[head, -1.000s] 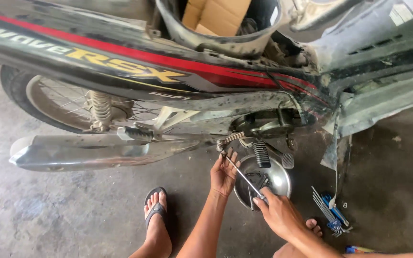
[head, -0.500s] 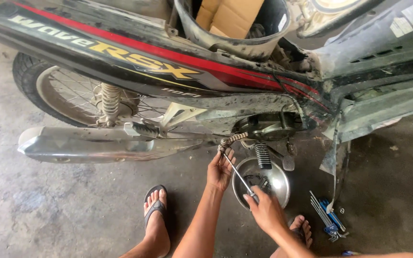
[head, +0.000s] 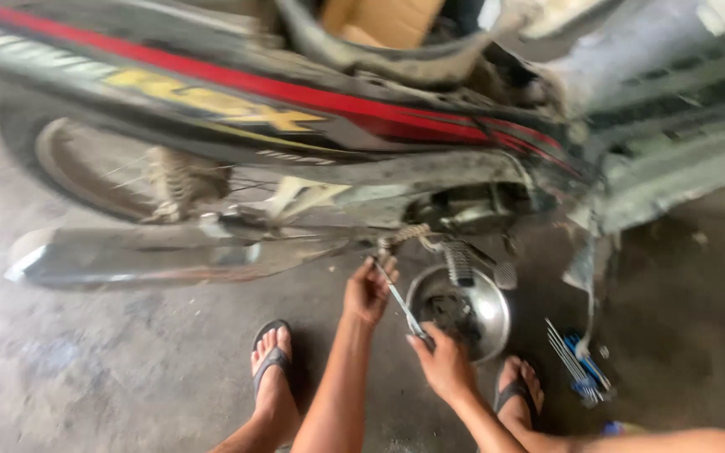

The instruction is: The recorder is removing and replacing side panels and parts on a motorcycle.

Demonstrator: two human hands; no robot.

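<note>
Hands first: our left hand (head: pixel 368 291) is wrapped round the far end of a long thin metal wrench (head: pixel 403 307), up under the motorcycle (head: pixel 295 109) by the coiled spring (head: pixel 409 234), and our right hand (head: pixel 442 366) is closed on its near end. Blur hides the tool's tip. Chrome exhaust (head: pixel 153 256) runs off to the left. Just right of the hands sits a shiny steel bowl (head: pixel 488 323) on the concrete floor (head: pixel 86 369). Further right lies a blue set of hex keys (head: pixel 576 365).
</note>
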